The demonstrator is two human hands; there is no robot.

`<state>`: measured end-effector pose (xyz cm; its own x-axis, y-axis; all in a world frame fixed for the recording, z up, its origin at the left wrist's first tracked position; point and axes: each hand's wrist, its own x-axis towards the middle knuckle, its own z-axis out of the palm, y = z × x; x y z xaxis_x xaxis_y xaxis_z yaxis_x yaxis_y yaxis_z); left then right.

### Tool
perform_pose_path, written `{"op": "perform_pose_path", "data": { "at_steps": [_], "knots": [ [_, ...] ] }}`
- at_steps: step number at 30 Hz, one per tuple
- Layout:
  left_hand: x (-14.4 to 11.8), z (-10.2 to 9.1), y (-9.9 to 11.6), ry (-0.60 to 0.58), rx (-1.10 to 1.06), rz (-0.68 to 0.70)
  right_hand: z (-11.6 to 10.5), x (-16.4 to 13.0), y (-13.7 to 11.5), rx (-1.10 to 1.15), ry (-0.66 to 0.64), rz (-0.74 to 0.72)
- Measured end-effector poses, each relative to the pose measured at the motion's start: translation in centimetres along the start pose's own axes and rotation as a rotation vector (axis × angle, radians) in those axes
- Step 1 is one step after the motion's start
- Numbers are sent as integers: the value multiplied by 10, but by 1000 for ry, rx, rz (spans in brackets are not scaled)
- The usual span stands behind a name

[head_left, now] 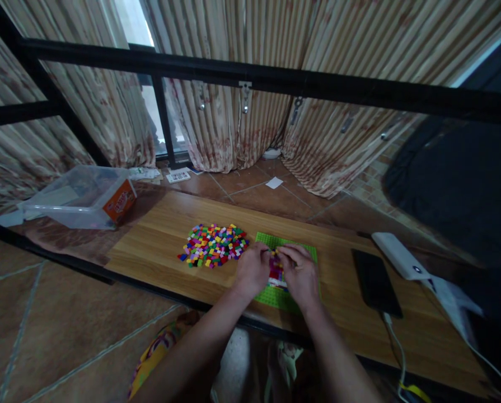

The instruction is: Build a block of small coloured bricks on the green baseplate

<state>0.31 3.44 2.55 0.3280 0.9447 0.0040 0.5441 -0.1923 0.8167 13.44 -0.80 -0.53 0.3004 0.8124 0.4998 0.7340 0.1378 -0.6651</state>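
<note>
A green studded baseplate [286, 299] lies on the wooden board, partly covered by both hands. Red, purple and white toy bricks [276, 274] are set on it between my hands. My left hand [253, 270] is over the plate's left side, its fingers closed in a pinch near the upper bricks. From the right, my right hand [299, 271] pinches at a small yellow brick [275, 252], its fingertips close to the left ones. What the left fingertips hold, if anything, is hidden. To the left lies a heap of loose multicoloured bricks [214, 245].
A clear plastic bin [82, 196] with an orange label stands at the far left. On the right lie a black phone [376, 282] with a white cable and a white power bank [397, 254]. A black metal rail [250, 70] crosses before striped curtains [258, 33].
</note>
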Motion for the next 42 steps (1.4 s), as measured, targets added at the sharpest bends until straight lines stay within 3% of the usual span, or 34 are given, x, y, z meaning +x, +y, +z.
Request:
{"op": "perform_pose_path", "data": {
  "at_steps": [4,8,18,24,30,34,38,42],
  "knots": [
    [2,0,-6,35,-139,15,-8,2,-4,63,77,26],
    [4,3,-11,56,-258,34,-11,2,-9,79,40,-10],
    [3,8,-8,-48,-580,29,-8,1,-16,106,-8,-40],
    [2,10,-2,-56,-627,-39,-8,1,-16,145,12,-18],
    [1,8,-4,-26,-511,-28,-10,3,-14,164,27,18],
    [0,1,-4,59,-228,-74,-14,4,-4,131,88,88],
    [-3,-4,0,-33,3,-91,-15,3,7,75,51,131],
    [-7,0,0,-85,78,-59,-11,0,10,34,-4,106]
  ]
}}
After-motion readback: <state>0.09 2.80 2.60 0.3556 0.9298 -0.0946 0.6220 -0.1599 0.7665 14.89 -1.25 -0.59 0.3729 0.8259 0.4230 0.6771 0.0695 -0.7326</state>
